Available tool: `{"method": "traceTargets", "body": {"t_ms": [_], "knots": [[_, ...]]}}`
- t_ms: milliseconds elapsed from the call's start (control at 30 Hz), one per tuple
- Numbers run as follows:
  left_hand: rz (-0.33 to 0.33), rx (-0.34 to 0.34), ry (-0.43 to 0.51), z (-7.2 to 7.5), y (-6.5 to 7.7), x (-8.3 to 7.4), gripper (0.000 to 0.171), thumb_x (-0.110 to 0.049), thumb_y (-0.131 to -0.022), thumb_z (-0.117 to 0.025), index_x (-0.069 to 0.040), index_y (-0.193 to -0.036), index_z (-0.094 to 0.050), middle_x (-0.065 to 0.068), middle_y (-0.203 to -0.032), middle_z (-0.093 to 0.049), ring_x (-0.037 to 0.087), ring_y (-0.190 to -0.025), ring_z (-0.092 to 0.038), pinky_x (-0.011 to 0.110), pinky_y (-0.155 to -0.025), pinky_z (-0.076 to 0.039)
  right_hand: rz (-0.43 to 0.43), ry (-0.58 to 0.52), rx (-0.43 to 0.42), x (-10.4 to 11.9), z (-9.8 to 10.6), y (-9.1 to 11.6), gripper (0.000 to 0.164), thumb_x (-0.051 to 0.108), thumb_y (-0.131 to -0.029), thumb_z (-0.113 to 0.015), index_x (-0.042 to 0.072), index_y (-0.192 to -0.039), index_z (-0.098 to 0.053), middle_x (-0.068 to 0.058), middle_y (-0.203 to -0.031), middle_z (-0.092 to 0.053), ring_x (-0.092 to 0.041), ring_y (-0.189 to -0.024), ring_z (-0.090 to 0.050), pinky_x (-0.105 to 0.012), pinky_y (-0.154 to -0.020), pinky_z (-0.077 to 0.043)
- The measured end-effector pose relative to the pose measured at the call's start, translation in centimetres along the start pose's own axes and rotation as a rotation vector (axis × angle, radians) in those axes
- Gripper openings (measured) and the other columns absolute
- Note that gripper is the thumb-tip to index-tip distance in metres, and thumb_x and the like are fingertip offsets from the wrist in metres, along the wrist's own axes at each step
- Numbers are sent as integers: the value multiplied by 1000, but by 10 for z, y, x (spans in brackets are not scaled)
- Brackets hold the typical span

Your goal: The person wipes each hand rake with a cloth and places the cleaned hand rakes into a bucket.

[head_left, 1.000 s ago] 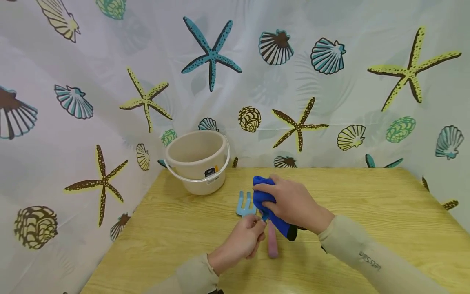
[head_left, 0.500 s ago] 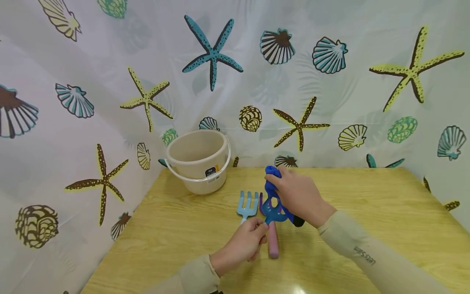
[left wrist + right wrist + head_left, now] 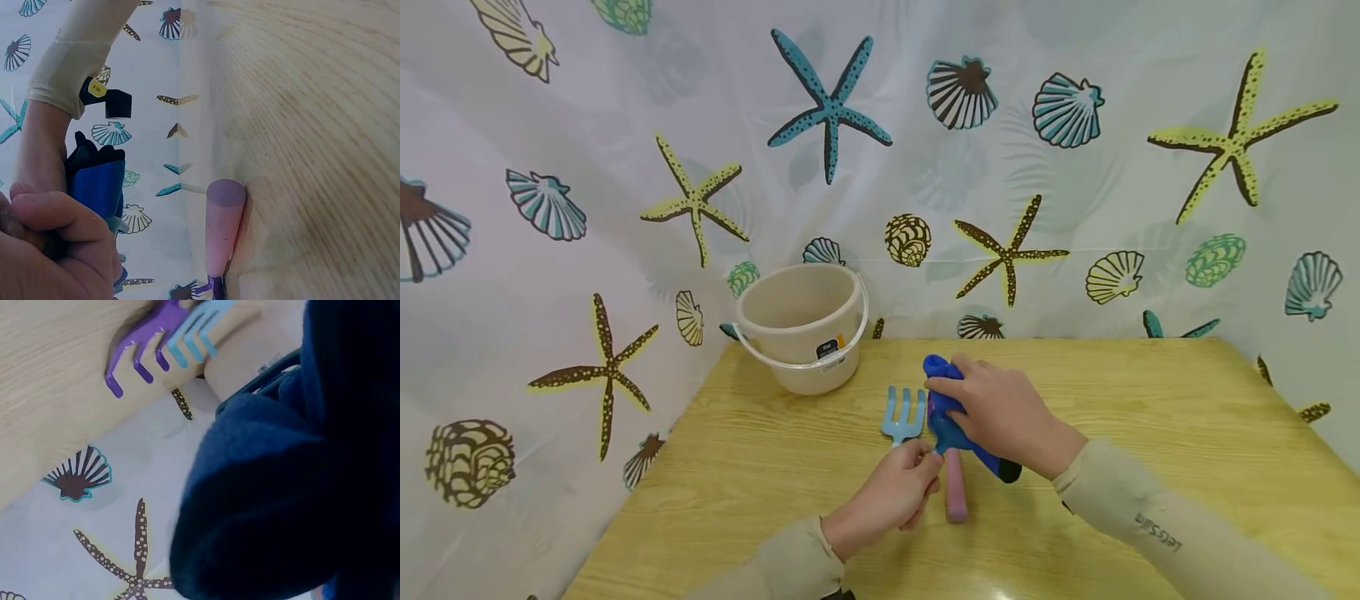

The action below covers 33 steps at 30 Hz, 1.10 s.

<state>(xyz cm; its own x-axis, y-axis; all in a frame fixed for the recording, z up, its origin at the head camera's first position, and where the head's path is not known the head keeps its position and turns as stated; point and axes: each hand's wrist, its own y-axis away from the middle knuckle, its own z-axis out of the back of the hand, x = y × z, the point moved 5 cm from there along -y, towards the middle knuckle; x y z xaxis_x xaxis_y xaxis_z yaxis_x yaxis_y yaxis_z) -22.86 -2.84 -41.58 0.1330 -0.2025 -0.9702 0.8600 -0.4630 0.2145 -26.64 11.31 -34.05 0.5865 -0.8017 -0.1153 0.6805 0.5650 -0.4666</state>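
My left hand [image 3: 891, 492] grips the handle end of a dark blue hand fork [image 3: 946, 435] just above the table. Over its tines, my right hand [image 3: 1000, 408] holds a blue cloth [image 3: 936, 367] with a black end, hiding most of the fork's head. Large and dark, the cloth [image 3: 250, 462] fills much of the right wrist view. A light blue hand fork [image 3: 901, 421] lies to the left of the held one. Partly beneath the hands is a second fork with a pink handle [image 3: 956, 492]; its purple tines [image 3: 150, 340] show in the right wrist view.
A beige bucket [image 3: 805, 358] with a white bail handle stands at the table's back left. The wooden table [image 3: 1120, 417] meets a hanging sheet [image 3: 880, 183] printed with starfish and shells at the back and sides.
The right hand with the cloth went up and right, baring the blue fork's tines, then came back down over them. The left hand has stayed nearly in place.
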Motion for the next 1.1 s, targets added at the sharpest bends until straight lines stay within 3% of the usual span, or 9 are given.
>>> {"method": "traceTargets", "body": {"t_ms": [100,300,600,733,900,1000,1100], "knots": [[-6,11,2,1,1,0,29,-25,-108,-44,2,-112,-52,1,-74,-50,11,-40,-30,25,-39,-29,27,-12,1,5,-1,0,47,30,-84,-82,25,-129,-68,-11,-114,-63,-23,-85,-69,-36,-59,-57],[0,-20,2,2,-1,-1,24,-26,-109,-44,-3,-113,-51,2,-76,-51,11,-40,-28,26,-39,-28,-32,-115,-19,4,10,2,59,27,-88,-79,31,-142,-57,-14,-123,-62,-25,-95,-68,-36,-59,-56],[-31,-18,-41,-8,3,1,27,-26,-108,-43,-2,-99,-52,0,-65,-47,12,-37,-30,26,-37,-28,-41,58,105,2,-12,-1,36,31,-89,-77,29,-125,-70,-10,-108,-63,-25,-84,-68,-38,-54,-56],[-19,-21,-53,-12,5,3,25,-25,-108,-43,-3,-99,-52,-1,-66,-46,11,-39,-31,25,-37,-28,-24,127,65,-1,-19,0,34,28,-88,-78,26,-121,-71,-11,-108,-64,-26,-82,-69,-40,-53,-58],[-26,-40,-22,-9,3,-1,25,-26,-107,-46,-3,-98,-52,0,-69,-47,11,-39,-30,24,-38,-28,-8,172,-13,-5,-11,-1,42,29,-84,-83,23,-123,-70,-14,-112,-64,-29,-83,-69,-39,-49,-56],[-24,-29,11,-7,1,-2,26,-25,-108,-45,-2,-99,-51,0,-68,-47,11,-39,-27,25,-38,-26,-28,170,-41,-9,-1,-3,43,27,-86,-81,22,-127,-68,-17,-115,-64,-30,-84,-69,-36,-45,-52],[-24,-36,27,-4,1,-1,24,-23,-108,-45,0,-105,-52,1,-71,-49,10,-39,-27,24,-38,-26,-79,98,-56,-13,10,-2,42,24,-88,-78,23,-128,-68,-16,-113,-64,-27,-82,-68,-34,-45,-51]]}}
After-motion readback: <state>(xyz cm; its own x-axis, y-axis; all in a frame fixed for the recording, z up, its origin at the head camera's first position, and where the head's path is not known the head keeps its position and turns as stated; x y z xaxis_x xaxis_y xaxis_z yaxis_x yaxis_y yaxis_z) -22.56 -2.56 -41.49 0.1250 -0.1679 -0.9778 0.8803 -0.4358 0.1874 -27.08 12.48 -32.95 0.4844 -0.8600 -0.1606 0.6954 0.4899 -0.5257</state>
